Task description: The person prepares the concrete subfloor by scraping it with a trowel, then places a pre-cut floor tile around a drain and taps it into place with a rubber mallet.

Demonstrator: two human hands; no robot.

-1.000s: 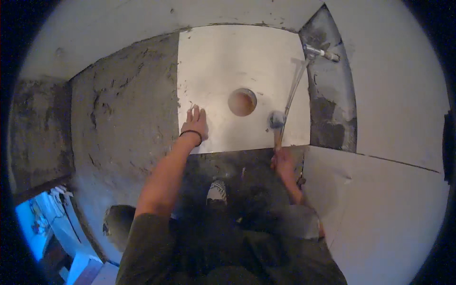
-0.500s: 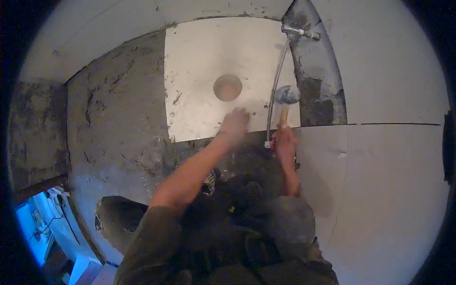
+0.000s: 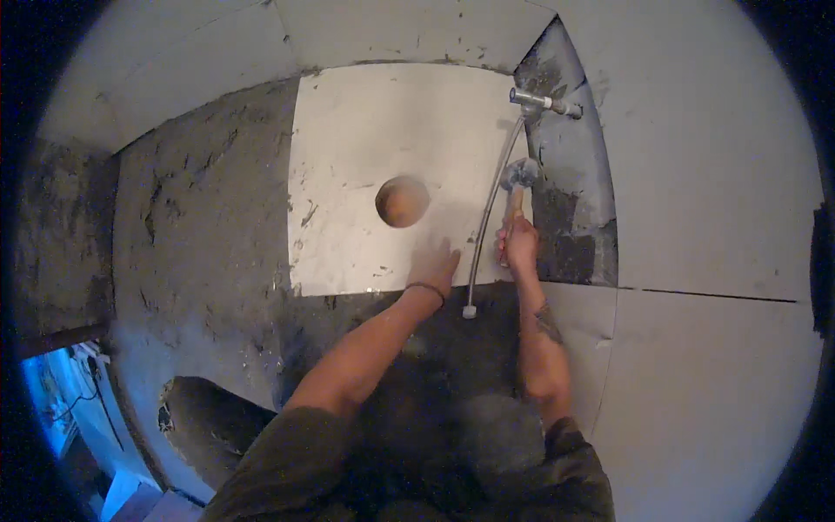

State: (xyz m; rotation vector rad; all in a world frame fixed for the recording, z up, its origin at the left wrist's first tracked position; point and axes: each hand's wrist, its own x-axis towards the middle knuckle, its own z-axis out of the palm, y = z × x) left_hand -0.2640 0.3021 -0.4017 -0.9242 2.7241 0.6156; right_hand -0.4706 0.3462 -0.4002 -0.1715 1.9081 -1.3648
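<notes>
A large pale tile [image 3: 348, 130] with a round hole [image 3: 403, 202] lies on the grey mortar bed. My left hand [image 3: 434, 264] rests flat on its near part, fingers spread, just below and right of the hole; the fingers are slightly blurred. In my right hand [image 3: 520, 244] is a mallet [image 3: 520, 174], gripped by its light wooden handle. Its grey, worn head is over the tile's right edge, and I cannot tell whether it touches. Between my hands, a braided flexible hose [image 3: 489, 209] hangs from a metal valve [image 3: 533, 100] and ends in a white nut.
Grey mortar [image 3: 196, 209] spreads left of the tile. To its right is a rough, unfinished strip [image 3: 570, 209], bordered by large pale tiles [image 3: 713, 191]. My bent knee [image 3: 204, 418] is at lower left, near a blue-lit opening [image 3: 74, 409].
The view has shifted, so the tile and valve appear lower. My right hand and mallet have moved forward along the tile's right edge. My left hand stays on the tile near the hole.
</notes>
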